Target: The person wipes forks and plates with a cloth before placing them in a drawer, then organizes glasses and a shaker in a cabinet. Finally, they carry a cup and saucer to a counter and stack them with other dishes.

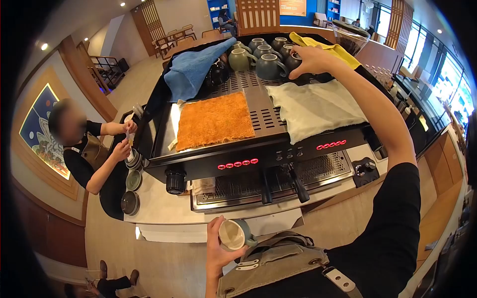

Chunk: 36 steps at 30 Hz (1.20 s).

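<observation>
My left hand (216, 248) is wrapped round a grey-green cup (240, 233), held low near my apron with its pale inside showing. On top of the espresso machine (268, 119), my right hand (310, 60) reaches over to the dark upturned cups, its fingers curved around a dark cup (294, 61). Several more upturned cups stand beside it, among them a blue-grey one (270, 67) and an olive one (240, 59). An orange cloth (216, 121) and a pale cloth (318, 109) lie in front of them.
A blue cloth (196, 69) and a yellow cloth (323, 47) lie either side of the cups. Two portafilter handles (297, 186) stick out below. Stacked bowls (131, 191) stand at the counter's left, where a co-worker (87, 149) holds something small. A grinder hopper (349, 37) is behind right.
</observation>
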{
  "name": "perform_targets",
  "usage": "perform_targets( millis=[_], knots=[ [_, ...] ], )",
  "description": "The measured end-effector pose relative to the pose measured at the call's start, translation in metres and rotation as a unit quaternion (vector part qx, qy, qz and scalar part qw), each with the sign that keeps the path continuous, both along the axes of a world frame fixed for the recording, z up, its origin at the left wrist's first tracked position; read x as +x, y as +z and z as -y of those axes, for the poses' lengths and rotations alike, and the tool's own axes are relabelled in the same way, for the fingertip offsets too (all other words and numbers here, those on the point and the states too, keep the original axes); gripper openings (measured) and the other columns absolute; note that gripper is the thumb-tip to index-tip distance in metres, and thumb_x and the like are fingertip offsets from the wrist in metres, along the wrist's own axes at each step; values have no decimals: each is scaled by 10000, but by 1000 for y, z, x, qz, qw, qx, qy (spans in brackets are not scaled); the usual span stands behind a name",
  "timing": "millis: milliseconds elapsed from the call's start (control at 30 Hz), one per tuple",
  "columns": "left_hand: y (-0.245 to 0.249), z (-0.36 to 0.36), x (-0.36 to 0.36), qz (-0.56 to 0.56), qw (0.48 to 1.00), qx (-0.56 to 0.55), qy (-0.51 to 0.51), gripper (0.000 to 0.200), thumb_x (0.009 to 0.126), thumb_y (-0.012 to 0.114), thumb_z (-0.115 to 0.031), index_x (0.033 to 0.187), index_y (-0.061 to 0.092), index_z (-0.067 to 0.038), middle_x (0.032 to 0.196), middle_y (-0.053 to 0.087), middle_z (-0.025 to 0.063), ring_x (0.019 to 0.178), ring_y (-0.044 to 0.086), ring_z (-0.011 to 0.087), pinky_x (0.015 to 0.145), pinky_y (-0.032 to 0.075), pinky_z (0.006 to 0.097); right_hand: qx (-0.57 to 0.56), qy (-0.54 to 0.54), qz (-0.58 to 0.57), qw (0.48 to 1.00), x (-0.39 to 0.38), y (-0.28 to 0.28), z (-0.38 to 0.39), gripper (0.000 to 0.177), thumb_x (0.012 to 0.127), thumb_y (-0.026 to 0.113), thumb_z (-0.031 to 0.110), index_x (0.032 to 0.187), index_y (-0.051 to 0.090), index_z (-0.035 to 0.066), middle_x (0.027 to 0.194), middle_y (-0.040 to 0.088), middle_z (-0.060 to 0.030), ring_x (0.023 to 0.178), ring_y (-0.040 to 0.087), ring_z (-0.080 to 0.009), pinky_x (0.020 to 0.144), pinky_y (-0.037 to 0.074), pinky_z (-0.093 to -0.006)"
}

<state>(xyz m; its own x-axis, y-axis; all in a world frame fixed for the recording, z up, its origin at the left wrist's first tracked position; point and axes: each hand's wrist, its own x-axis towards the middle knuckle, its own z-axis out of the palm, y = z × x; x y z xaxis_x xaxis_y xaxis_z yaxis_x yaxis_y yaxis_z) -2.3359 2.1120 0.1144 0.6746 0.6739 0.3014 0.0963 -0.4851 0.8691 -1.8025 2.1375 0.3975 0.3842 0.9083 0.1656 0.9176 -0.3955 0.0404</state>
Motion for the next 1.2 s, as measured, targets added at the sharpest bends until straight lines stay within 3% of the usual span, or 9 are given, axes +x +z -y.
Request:
perform_targets(
  millis=[300,333,433,567,667,800,900,1033,1200],
  knots=[
    [96,-34,11,106,981,131,-97,1021,499,976,-258,1364,484,-31,1248,419,148,1152,576,286,902,565,414,52,51,82,994,-8,4,13,815,713,794,520,1343,567,57,1239,647,-218,1173,592,-354,1047,330,-468],
    [108,-41,13,136,974,143,-113,1026,505,979,-267,1367,475,-28,1245,416,147,1156,580,288,912,566,420,84,96,136,982,-12,12,19,791,753,794,513,1364,570,64,1275,647,-179,1143,631,-302,1027,411,-448],
    [152,-57,33,221,948,181,-142,1061,539,983,-295,1397,426,-16,1249,405,146,1203,573,301,934,568,440,179,199,-150,952,-74,35,33,748,826,746,554,1365,574,65,1291,649,-130,1105,660,-239,970,506,-409],
    [214,-80,93,303,896,277,-169,1059,561,985,-292,1422,419,-52,1331,384,141,1231,526,287,959,549,425,25,383,-516,766,-166,43,55,803,890,690,557,1466,460,46,1305,606,-146,1139,633,-219,957,538,-360],
    [244,-94,142,291,867,396,-81,1063,570,967,-245,1448,395,-61,1366,375,146,1263,455,306,1020,485,428,76,439,-558,700,-193,29,45,697,940,660,514,1454,468,84,1257,606,-66,990,657,-146,796,553,-274],
    [266,-99,172,274,865,417,-40,1044,656,936,-162,1501,337,-39,1424,368,132,1296,483,257,1060,459,400,102,401,-606,679,-177,40,31,671,963,653,402,1492,398,78,1224,598,-42,1060,614,-91,759,510,-235],
    [273,-103,169,171,867,462,72,991,712,910,-166,1509,338,-23,1481,384,155,1350,455,285,1093,428,426,164,309,-518,781,-160,45,17,742,885,742,443,1453,450,64,1241,621,-74,1081,637,-148,847,531,-320],
    [273,-107,132,173,908,378,54,827,778,855,-266,1453,438,-32,1493,393,204,1393,406,355,1130,371,442,185,272,-326,886,-117,28,-31,762,787,847,406,1375,509,59,1165,638,-70,1022,650,-146,843,515,-273],
    [276,-104,95,206,909,358,46,474,840,804,-231,1237,648,-26,1378,562,163,1242,578,291,1037,457,380,94,204,-80,971,-100,15,-76,834,674,859,473,1338,535,85,1148,624,-153,1093,610,-293,931,489,-401]
  ],
)
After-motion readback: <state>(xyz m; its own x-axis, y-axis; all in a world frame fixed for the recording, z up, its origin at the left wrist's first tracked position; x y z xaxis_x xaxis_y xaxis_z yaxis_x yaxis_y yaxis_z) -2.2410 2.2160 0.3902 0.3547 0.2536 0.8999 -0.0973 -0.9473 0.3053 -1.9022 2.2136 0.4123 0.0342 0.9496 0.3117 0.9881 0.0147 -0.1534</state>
